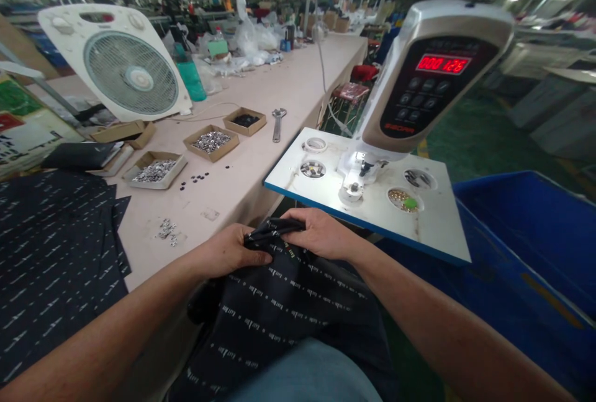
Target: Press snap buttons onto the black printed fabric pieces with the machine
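The left hand (239,253) and right hand (316,231) each pinch the gathered edge of the dark printed fabric (298,302), thumbs on top. The fabric lies in front of the snap machine (428,79), nearer the wearer. The wrench (278,124) rests left of the machine, the fan (133,66) farther left.

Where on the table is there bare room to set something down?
The tabletop is bare between the loose dark pieces and its right edge, and just beyond the wrench. It is crowded around the fan and cardboard boxes, and among the plastic bags farther back.
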Available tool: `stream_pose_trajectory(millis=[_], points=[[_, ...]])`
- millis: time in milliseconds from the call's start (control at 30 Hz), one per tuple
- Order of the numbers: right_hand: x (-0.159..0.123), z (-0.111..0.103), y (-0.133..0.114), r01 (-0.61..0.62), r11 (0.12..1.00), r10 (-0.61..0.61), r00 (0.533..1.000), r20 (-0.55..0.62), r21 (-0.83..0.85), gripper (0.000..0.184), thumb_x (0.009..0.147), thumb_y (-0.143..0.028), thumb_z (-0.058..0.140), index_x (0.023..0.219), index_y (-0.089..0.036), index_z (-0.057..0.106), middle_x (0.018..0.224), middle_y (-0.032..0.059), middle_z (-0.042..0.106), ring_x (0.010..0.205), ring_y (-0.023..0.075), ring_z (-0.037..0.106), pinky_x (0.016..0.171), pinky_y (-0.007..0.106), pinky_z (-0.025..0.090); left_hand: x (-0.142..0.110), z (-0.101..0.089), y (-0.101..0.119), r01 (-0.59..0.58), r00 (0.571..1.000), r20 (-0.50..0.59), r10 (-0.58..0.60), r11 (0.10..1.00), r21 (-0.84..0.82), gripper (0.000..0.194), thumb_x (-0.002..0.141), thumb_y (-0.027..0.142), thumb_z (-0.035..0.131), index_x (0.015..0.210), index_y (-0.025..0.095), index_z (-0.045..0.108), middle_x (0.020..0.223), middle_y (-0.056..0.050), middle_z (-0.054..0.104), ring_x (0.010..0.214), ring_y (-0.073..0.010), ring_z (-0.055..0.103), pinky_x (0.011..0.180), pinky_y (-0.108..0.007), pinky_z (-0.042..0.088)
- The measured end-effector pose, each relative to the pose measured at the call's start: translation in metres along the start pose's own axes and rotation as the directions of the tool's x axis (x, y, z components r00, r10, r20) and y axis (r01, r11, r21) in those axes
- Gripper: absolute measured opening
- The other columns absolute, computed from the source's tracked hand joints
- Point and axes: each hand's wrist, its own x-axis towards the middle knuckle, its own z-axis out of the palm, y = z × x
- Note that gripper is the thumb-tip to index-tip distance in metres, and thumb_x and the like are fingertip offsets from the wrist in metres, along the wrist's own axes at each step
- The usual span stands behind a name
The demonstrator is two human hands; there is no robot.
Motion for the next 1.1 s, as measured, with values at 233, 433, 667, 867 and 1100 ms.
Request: stream_pose_trajectory(millis=[233,433,667,867,1100], points=[[0.008,0.007,-0.005,-0.005,0.996,-0.001,0.998,-0.063,-0.087,0.019,0.082,-0.017,0.065,0.099,-0.018,0.073,0.089,0.0014,0.073,0.080,0.0155,0.064,0.075,0.027,0.045,0.007,0.001,-0.019,-0.047,0.998,-0.054,0.042,0.995,-0.085,0.023,0.074,0.035,0.077,0.083,0.014,0.070,0.078,-0.002,0.070,0.069,-0.0156,0.061,0.072,-0.032,0.049],[0.023,0.012,-0.009,-0.064,0.989,0.064,0.998,-0.001,-0.135,0.019,0.082,-0.020,0.065,0.099,-0.019,0.073,0.089,0.0012,0.072,0.080,0.0164,0.064,0.074,0.028,0.044,0.017,0.003,-0.037,-0.144,0.972,-0.203,0.122,0.985,-0.099,0.019,0.072,0.032,0.077,0.076,0.015,0.071,0.070,0.002,0.064,0.066,-0.0130,0.052,0.066,-0.028,0.042],[0.046,0.000,-0.018,-0.111,0.991,0.129,0.949,0.288,-0.076,0.041,0.082,-0.041,0.072,0.120,-0.026,0.070,0.113,0.0048,0.073,0.102,0.0249,0.067,0.089,0.035,0.050,0.016,-0.003,-0.070,-0.239,0.934,-0.250,0.257,0.966,0.098,0.019,0.077,0.030,0.065,0.064,0.017,0.060,0.059,0.005,0.049,0.058,-0.0101,0.043,0.054,-0.024,0.031],[0.100,0.031,-0.028,-0.073,0.993,0.083,0.991,0.110,-0.092,0.031,0.089,-0.046,0.063,0.104,-0.022,0.075,0.097,0.0048,0.075,0.089,0.0215,0.068,0.081,0.033,0.051,0.019,-0.002,-0.091,-0.276,0.880,-0.178,0.439,0.781,0.560,0.006,0.075,0.025,0.065,0.072,0.019,0.064,0.074,0.001,0.070,0.069,-0.0154,0.062,0.061,-0.026,0.038],[0.219,0.086,-0.016,-0.041,0.979,0.025,0.996,-0.082,-0.199,0.021,0.087,-0.031,0.061,0.096,-0.018,0.074,0.076,0.0012,0.072,0.072,0.0156,0.067,0.072,0.027,0.048,0.034,0.006,-0.104,-0.330,0.861,0.012,0.508,0.541,0.774,0.019,0.075,0.037,0.070,0.083,0.020,0.063,0.087,-0.004,0.074,0.084,-0.0243,0.070,0.075,-0.035,0.049]])
